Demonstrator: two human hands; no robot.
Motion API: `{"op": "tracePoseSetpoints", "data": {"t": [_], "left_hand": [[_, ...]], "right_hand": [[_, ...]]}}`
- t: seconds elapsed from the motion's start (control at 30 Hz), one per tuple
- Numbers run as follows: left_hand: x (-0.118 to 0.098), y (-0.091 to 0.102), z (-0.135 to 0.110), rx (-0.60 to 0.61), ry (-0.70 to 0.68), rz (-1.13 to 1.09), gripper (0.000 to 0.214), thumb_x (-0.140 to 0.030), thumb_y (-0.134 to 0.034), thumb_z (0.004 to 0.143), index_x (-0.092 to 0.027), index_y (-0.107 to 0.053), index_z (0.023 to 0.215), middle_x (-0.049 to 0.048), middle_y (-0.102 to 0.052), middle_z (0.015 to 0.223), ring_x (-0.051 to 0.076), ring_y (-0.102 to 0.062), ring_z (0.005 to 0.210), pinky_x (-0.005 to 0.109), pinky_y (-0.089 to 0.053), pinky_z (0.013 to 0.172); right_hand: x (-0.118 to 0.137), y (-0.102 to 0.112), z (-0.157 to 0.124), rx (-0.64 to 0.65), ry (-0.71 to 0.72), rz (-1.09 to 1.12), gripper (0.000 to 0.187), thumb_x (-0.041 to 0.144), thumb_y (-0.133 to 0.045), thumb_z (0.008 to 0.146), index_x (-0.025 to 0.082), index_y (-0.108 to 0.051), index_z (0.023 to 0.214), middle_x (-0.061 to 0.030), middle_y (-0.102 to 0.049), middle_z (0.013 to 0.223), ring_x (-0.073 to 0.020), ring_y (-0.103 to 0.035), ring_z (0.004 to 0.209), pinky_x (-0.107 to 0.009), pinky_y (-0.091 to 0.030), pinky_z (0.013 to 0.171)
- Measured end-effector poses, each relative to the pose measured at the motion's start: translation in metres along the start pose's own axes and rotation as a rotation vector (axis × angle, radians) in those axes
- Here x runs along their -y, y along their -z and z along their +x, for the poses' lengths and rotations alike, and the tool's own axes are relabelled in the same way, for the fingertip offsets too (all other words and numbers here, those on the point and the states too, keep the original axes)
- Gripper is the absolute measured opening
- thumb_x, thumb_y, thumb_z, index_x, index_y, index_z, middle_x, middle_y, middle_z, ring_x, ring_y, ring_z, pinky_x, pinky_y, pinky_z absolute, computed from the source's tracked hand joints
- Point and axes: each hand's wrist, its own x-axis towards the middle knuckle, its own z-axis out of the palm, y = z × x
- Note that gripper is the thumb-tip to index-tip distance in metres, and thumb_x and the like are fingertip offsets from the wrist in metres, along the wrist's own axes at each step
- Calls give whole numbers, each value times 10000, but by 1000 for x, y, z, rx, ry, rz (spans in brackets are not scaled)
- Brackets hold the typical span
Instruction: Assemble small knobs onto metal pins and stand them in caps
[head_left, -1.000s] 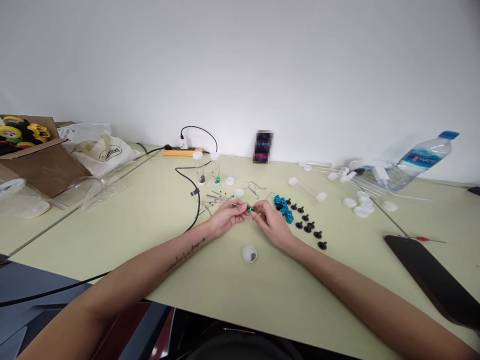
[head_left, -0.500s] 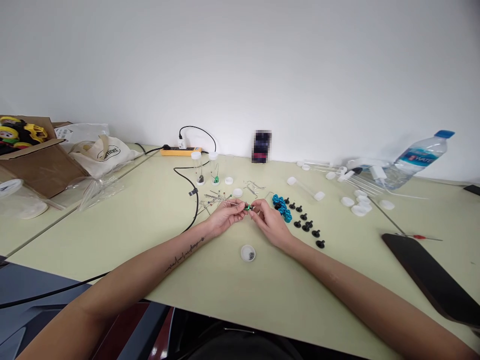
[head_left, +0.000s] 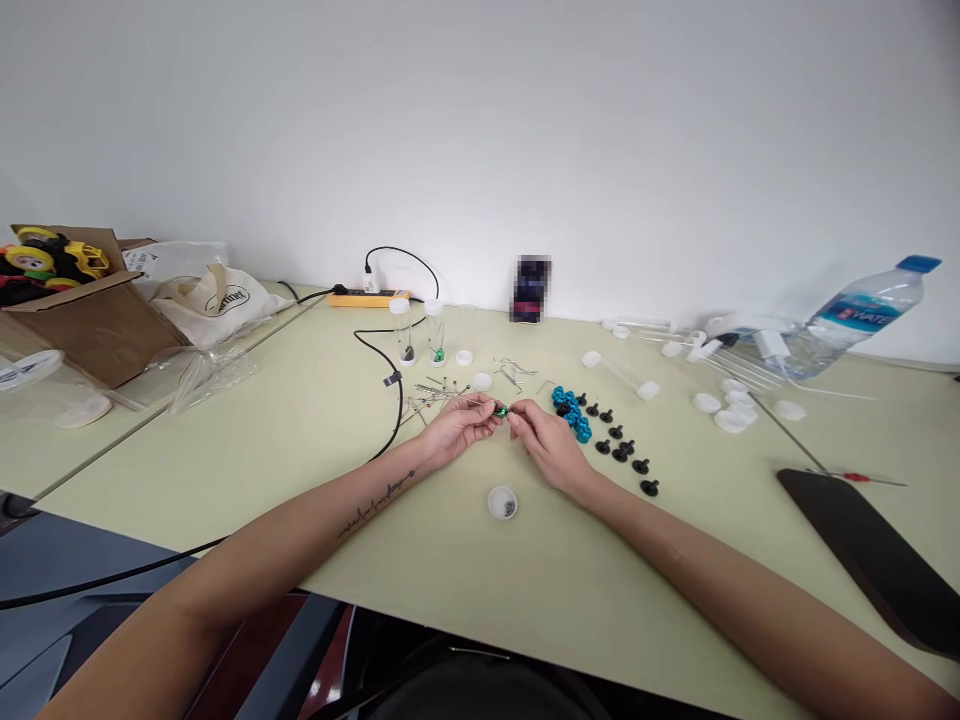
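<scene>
My left hand [head_left: 461,430] is closed on a small shiny green part [head_left: 501,410], with a thin metal rod extending from it to the left. At its other side, the fingertips of my right hand [head_left: 546,442] pinch the dark end of the same part. What exactly sits between the right fingertips is too small to make out. Just beyond the right hand lies a cluster of blue knobbed parts [head_left: 571,412], beside several black disc-based pegs [head_left: 620,453]. Below the hands is a small white cap [head_left: 502,503] with tiny metal pieces in it.
Thin rods [head_left: 435,392] and bent hex keys [head_left: 514,374] lie behind the hands. Two clear tubes [head_left: 400,330] stand near an orange power strip [head_left: 367,299]. White caps [head_left: 731,420], a tilted water bottle [head_left: 870,315] and a dark phone-like slab [head_left: 870,555] are rightward; a cardboard box [head_left: 97,330] is left.
The whole view has shifted slightly, so the table items appear a little further right. My hands stay together at the green part, with small finger movement.
</scene>
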Motion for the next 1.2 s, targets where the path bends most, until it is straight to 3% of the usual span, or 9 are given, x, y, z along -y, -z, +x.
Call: {"op": "tracePoseSetpoints", "data": {"t": [0.17, 1.2], "left_hand": [[1, 1, 1, 1, -7, 5, 179, -232, -684, 689, -98, -602, 774, 43, -580, 738, 83, -544, 686, 186, -410, 633], [1, 3, 0, 10, -10, 32, 191, -256, -677, 700, -108, -587, 781, 38, -584, 710, 82, -546, 680, 191, -408, 648]], "right_hand": [[1, 1, -1, -51, 12, 30, 302, 355, -238, 930, 203, -466, 1057, -13, -601, 768, -141, -560, 635, -247, -397, 603], [1, 1, -2, -105, 24, 40, 338, 360, -251, 928, 202, -502, 1091, -24, -623, 743, -156, -585, 691, -255, -412, 646]]}}
